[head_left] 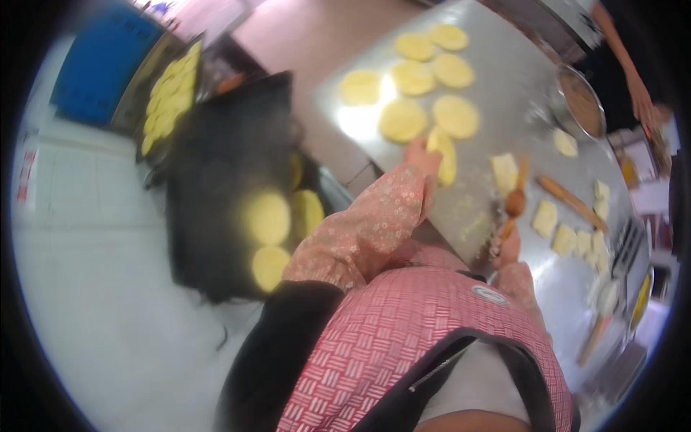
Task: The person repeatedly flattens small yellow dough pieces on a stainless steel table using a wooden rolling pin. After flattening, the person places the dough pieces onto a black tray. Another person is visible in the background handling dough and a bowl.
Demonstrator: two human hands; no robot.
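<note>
My left hand [424, 157] grips the near edge of a flat yellow dough round [444, 156], which stands tilted above the metal worktable [486, 86]. Several more dough rounds [402, 120] lie flat just beyond it. At the table's near edge, my right hand [506, 247] is closed around the handle of a wooden rolling pin [516, 202] with a bulging middle. A pale dough piece [505, 171] lies beside that pin.
To the left, a black tray or griddle [227, 162] bears yellow rounds. A plain wooden rod [572, 202], cut dough pieces [564, 240], a slotted spatula [629, 243] and a metal bowl of brown filling [582, 102] are on the right. A co-worker's hand [642, 108] shows beyond the bowl.
</note>
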